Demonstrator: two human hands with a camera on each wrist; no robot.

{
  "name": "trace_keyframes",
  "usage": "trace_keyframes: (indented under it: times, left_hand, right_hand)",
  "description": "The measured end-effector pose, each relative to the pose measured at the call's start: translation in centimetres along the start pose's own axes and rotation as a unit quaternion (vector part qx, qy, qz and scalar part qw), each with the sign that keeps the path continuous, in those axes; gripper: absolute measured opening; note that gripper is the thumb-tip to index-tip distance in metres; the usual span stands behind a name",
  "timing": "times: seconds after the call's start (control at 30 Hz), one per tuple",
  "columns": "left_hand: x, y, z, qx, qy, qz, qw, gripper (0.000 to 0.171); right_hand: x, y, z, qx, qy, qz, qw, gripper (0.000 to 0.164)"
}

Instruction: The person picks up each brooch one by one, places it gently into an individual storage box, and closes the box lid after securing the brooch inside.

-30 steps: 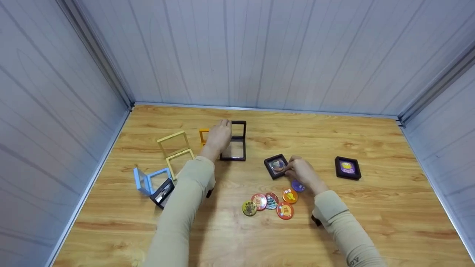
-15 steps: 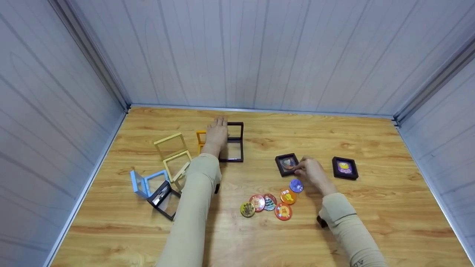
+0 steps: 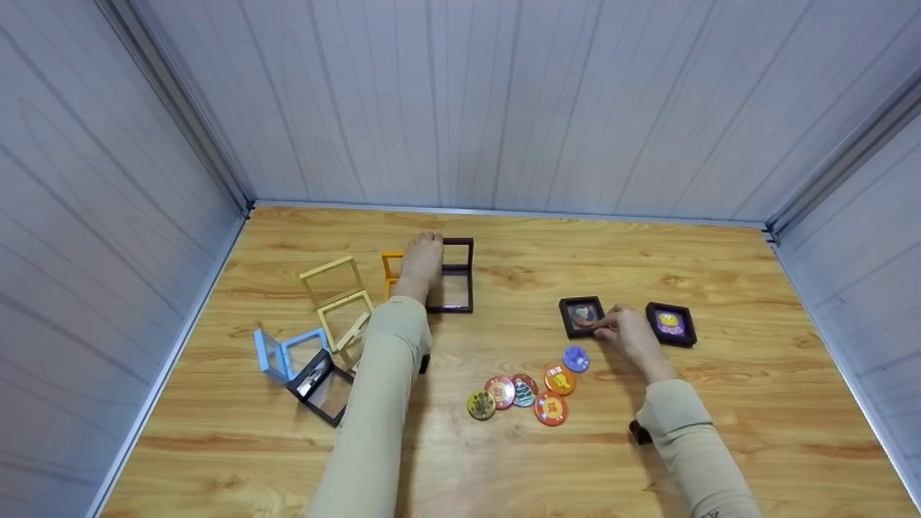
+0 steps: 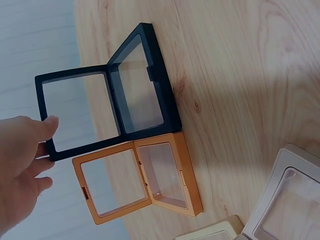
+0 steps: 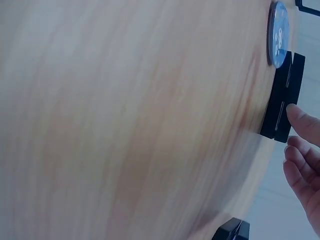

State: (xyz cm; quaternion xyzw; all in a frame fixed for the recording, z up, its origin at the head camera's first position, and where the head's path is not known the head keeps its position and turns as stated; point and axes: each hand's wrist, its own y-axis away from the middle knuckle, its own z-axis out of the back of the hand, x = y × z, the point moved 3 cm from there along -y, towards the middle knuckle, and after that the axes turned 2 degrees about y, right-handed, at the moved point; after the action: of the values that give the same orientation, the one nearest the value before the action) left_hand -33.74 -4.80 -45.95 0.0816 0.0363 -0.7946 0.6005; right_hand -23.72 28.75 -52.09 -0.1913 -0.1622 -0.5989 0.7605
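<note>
Lid (image 4: 82, 110) and case (image 3: 567, 318), both black.
Our left hand (image 3: 423, 260) pinches the lid, raised beside the orange frame (image 4: 143, 175); our right hand (image 3: 627, 334) pinches the case by its edge, near the purple disc (image 3: 575, 358).

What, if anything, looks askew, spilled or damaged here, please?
Nothing looks spilled or visibly broken. Slightly askew, at the person's left, is the open black frame crowding the light-blue frame: it lies turned diagonally.

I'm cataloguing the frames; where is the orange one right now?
In the head view, the orange frame is just left of the open black frame that the left hand pinches.
</note>
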Motion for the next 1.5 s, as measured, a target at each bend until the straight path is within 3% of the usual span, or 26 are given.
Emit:
trace_keyframes:
  times: [0.1, 0.13, 0.2, 0.27, 0.33, 0.37, 0.43, 0.5, 0.77, 0.8, 0.9, 1.03, 1.5]
  left_hand:
    - [0.4, -0.4, -0.5, -0.041, -0.009, -0.017, 0.999, 0.032]
    - [1.0, -1.3, -1.7, -0.071, -0.019, -0.029, 0.9969, 0.029]
    - [1.9, -2.6, -3.4, -0.091, -0.016, -0.029, 0.9953, 0.028]
    - [3.1, -4.3, -5.9, -0.14, -0.032, -0.042, 0.9888, 0.03]
    - [4.0, -5.8, -7.6, -0.123, -0.026, -0.027, 0.9917, 0.032]
    - [3.9, -5.6, -7.3, -0.102, -0.013, -0.016, 0.9946, 0.03]
    - [3.8, -5.4, -7.0, -0.096, -0.006, -0.012, 0.9953, 0.028]
    - [3.2, -4.4, -5.6, -0.058, 0.011, 0.007, 0.9983, 0.025]
    - [1.2, -1.3, -3.1, -0.157, 0.007, -0.043, 0.9867, 0.025]
    - [0.6, -0.4, -2.1, -0.142, 0.017, -0.041, 0.9888, 0.019]
    - [-0.4, 0.8, -1.3, -0.164, -0.001, -0.06, 0.9846, 0.017]
    - [-1.1, 1.4, -1.2, -0.165, -0.023, -0.066, 0.9839, 0.018]
    - [-3.1, 3.2, -1.6, -0.145, 0.04, -0.009, 0.9886, 0.019]
  right_hand:
    - [-0.2, 0.1, 0.1, -0.008, 0.003, 0.004, 1.0, 0.01]
    - [-0.2, 0.2, 0.2, -0.01, 0.003, 0.006, 1.0, 0.011]
    - [-0.3, 0.3, 0.3, -0.017, 0.006, 0.006, 1.0, 0.011]
    - [-0.5, 0.4, 0.4, -0.026, 0.011, 0.009, 1.0, 0.01]
    - [-0.6, 0.6, 0.5, -0.035, 0.012, 0.01, 0.999, 0.01]
    - [-0.7, 0.7, 0.5, -0.038, 0.011, 0.01, 0.999, 0.009]
    - [-1.0, 0.9, 0.6, -0.043, 0.009, 0.009, 0.999, 0.009]
    - [-1.2, 1.1, 0.7, -0.045, 0.007, 0.004, 0.999, 0.008]
    - [-1.9, 1.9, 1.2, -0.059, 0.008, -0.016, 0.998, 0.007]
    - [-2.0, 2.0, 1.3, -0.06, 0.009, -0.015, 0.998, 0.007]
    - [-2.2, 2.1, 1.3, -0.063, 0.009, -0.016, 0.998, 0.007]
    - [-2.4, 2.3, 1.2, -0.069, 0.009, -0.022, 0.997, 0.008]
    - [-2.9, 2.7, 1.4, -0.063, -0.002, -0.039, 0.997, 0.008]
